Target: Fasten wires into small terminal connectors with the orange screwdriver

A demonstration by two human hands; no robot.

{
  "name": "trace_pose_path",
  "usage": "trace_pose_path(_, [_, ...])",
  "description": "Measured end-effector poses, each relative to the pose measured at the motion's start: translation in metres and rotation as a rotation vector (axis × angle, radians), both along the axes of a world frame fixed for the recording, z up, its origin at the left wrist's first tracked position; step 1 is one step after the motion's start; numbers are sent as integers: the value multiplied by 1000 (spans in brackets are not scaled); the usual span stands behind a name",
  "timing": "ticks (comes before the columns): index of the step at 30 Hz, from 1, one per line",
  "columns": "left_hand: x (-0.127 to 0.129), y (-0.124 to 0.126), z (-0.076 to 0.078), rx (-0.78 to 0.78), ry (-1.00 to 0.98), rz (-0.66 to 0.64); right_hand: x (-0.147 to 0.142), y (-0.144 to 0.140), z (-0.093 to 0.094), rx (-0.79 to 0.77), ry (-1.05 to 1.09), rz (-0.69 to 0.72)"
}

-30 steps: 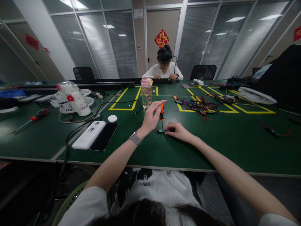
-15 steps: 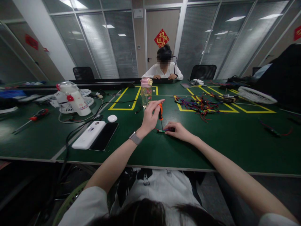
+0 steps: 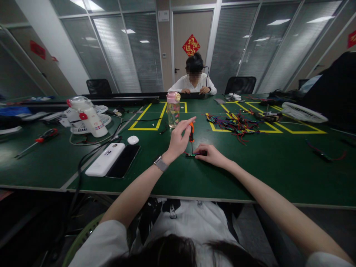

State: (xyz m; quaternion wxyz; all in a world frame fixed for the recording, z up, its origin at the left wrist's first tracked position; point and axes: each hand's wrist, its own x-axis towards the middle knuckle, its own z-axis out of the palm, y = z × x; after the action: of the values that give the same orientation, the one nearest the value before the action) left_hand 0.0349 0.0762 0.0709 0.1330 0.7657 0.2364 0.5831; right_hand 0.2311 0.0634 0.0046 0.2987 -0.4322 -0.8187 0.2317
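My left hand is closed around the handle of an orange and black screwdriver, which stands nearly upright. Its tip meets a small green circuit board lying on the green table. Thin red and purple wires come off the board. My right hand pinches the board's right end and wires against the table; its fingers partly hide that end.
Behind my left hand stands a pink-lidded bottle. A heap of wired boards lies at back right. To the left are a white power bank, a phone, a white jug and another screwdriver. A person sits opposite.
My left hand and the screwdriver handle have shifted slightly to the right, the fingers turning a little. My right hand and the board stay in place.
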Motion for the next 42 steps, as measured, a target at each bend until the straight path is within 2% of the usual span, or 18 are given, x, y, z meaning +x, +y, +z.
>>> trace_pose_path(3, [1,0,0,-14,-7,-14,0,0,1,-3,-2,11])
trace_pose_path(9, [1,2,-2,7,-45,56,0,0,0,3,-15,0])
trace_pose_path(16, [2,0,0,-17,-14,-55,0,1,-1,8,-3,6])
trace_pose_path(23, [1,1,-1,13,-47,26,-1,-1,1,3,-4,1])
trace_pose_path(30, [2,0,-1,-40,-24,-65,0,0,1,-5,-3,-1])
trace_pose_path(38, [3,0,-4,17,-61,53,-1,-1,2,-10,4,4])
trace_pose_path(42, [3,2,-5,3,-23,23,0,0,2,-16,-3,3])
